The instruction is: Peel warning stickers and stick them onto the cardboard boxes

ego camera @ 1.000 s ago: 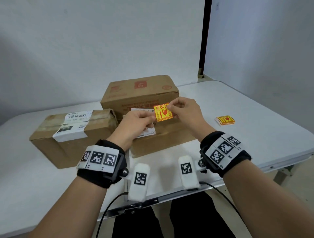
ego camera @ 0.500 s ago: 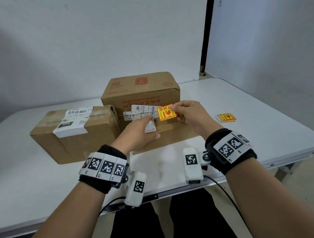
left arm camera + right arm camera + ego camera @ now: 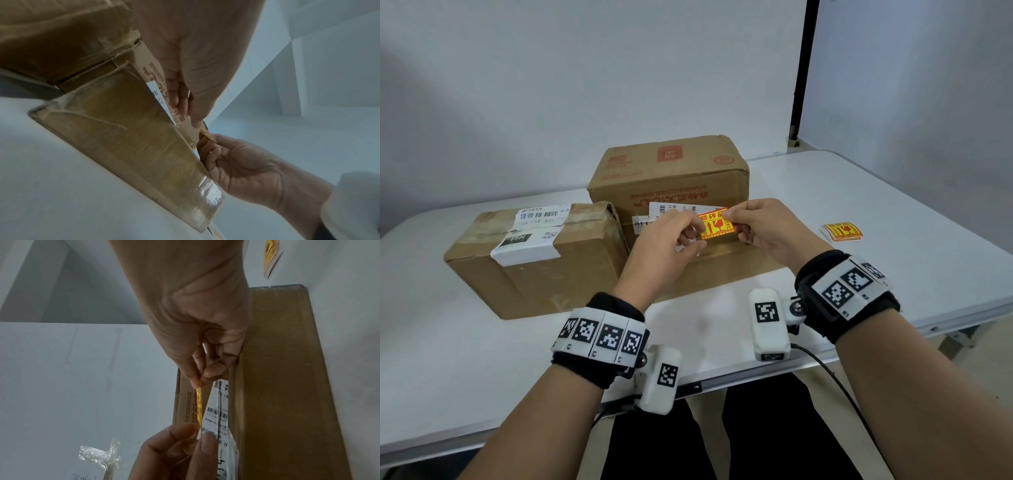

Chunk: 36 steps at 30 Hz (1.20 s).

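A yellow-and-red warning sticker (image 3: 717, 226) is held in front of the tall cardboard box (image 3: 671, 174), over its white shipping label (image 3: 681, 209). My right hand (image 3: 730, 219) pinches the sticker's top right corner. My left hand (image 3: 697, 233) pinches its left edge between thumb and fingers. In the right wrist view the sticker (image 3: 199, 407) shows edge-on, a little off the box face, with the left hand's fingertips (image 3: 191, 430) on its far end. In the left wrist view the right hand (image 3: 207, 138) holds the sticker's corner (image 3: 208, 137). A second taped box (image 3: 534, 253) sits to the left.
A small stack of warning stickers (image 3: 842, 232) lies on the white table (image 3: 893, 212) to the right. A low flat cardboard box (image 3: 722, 270) lies in front of the tall one, under my hands. A scrap of clear tape (image 3: 98, 456) lies on the table.
Half a second ago my left hand had let go and dropped below the sticker; now it is back up, pinching the sticker's left edge. My right hand kept hold throughout.
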### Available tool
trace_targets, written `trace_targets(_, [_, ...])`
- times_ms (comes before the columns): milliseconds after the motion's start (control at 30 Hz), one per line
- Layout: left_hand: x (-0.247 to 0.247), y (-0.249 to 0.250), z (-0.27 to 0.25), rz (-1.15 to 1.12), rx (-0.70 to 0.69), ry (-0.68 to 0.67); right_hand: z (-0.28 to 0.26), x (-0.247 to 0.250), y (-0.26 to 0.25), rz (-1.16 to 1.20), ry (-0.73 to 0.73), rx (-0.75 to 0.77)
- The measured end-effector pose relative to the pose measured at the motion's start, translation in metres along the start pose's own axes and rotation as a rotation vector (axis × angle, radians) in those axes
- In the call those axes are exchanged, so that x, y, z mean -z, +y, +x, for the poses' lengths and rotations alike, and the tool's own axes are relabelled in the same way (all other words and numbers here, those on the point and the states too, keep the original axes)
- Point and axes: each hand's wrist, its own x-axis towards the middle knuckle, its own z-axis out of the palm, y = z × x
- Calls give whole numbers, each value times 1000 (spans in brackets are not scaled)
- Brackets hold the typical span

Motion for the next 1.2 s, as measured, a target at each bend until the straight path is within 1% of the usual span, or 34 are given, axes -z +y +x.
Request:
trace_targets(100, [-1,1,2,33,-29,14,0,1,0,-8,-11,9])
trace_targets(167, [-1,3,5,58,-31,12,0,1,0,-60,-12,32])
trace_targets(333, [2,9,13,144,26,-80,5,4,1,-410,34,208])
trace_targets(400, [1,11,14,157,41,-119,7,3,3,-542,42,244])
trace_targets(467, [0,12,14,189,50,-148,8,2,5,-603,32,260])
trace_targets(600, [-1,14,14,261,40,-144,8,2,8,-623,52,287])
trace_targets(733, [-1,15,14,312,22,-167,6,1,8,-653,62,302])
trace_targets(900, [-2,17,13,349,13,-160,6,0,9,-717,79,315])
trace_targets(1200, [-1,20,12,369,16,-178,7,-2,11,-746,72,317])
